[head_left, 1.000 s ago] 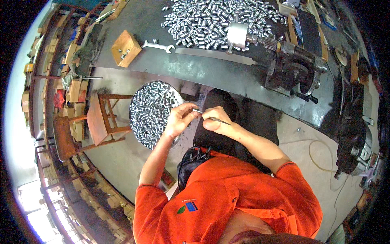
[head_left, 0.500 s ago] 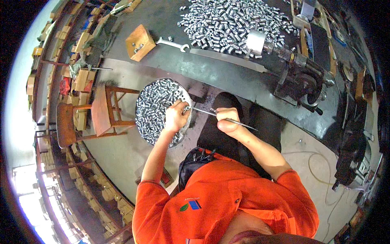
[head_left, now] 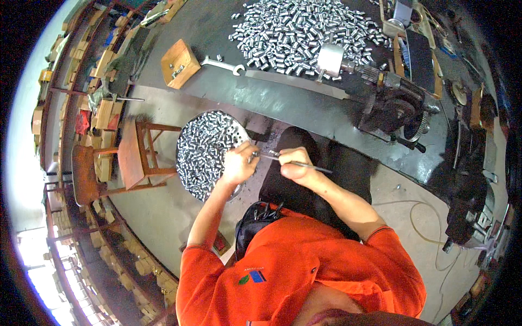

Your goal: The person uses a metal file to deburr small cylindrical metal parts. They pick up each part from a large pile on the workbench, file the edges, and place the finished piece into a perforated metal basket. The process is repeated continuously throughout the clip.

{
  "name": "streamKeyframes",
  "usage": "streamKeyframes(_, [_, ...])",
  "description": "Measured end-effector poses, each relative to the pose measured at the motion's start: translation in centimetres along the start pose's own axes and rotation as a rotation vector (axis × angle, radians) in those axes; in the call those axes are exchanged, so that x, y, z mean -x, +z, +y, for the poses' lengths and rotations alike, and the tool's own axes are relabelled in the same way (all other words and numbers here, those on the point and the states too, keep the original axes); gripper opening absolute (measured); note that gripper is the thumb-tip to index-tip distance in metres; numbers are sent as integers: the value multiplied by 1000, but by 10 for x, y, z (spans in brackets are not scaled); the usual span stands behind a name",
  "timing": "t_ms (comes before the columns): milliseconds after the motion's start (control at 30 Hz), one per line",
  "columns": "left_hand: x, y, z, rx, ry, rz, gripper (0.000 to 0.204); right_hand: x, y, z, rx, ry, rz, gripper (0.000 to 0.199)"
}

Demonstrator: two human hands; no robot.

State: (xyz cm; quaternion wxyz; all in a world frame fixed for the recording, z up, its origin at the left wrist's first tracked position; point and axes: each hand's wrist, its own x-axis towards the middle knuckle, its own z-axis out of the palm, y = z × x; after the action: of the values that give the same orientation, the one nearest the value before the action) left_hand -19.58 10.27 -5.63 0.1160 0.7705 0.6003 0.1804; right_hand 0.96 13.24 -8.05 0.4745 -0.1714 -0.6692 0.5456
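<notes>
A: Grip?
B: My right fingers (head_left: 287, 155) gripped a thin rod (head_left: 312, 167); my left fingers (head_left: 247, 148) pinched a small sleeve (head_left: 252, 157) at its tip, near the round tray (head_left: 237, 128). Loose pinch or skewed rod could've dropped it.
A: Beyond?
B: Dark surface (head_left: 228, 93): wrench (head_left: 222, 66), sleeve pile (head_left: 299, 35). Shelving (head_left: 103, 239) left.

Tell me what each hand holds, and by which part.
The right hand grips a thin metal rod partway along, both ends protruding. The left hand holds a small metal piece near the rod's end; its gripped part is unclear.
</notes>
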Motion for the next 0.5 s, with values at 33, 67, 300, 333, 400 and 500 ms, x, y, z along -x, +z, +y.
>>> streamKeyframes(33, [1,4,3,1,54,10,17,1,2,0,22,0,-40,24])
streamKeyframes(67, [-1,2,11,19,77,-2,17,1,4,2,83,-41,-54,25])
streamKeyframes(300, [-49,-31,-5,-45,56,97,19,1,-7,-8,376,-492,108,32])
streamKeyframes(333, [-63,-38,-9,-75,49,98,20,1,-9,-5,415,-506,119,31])
streamKeyframes(400, [-105,-44,-10,-50,18,153,26,2,-12,1,445,-468,149,30])
streamKeyframes(500, [-183,-54,-4,602,-281,207,40,0,-1,0,364,-355,175,28])
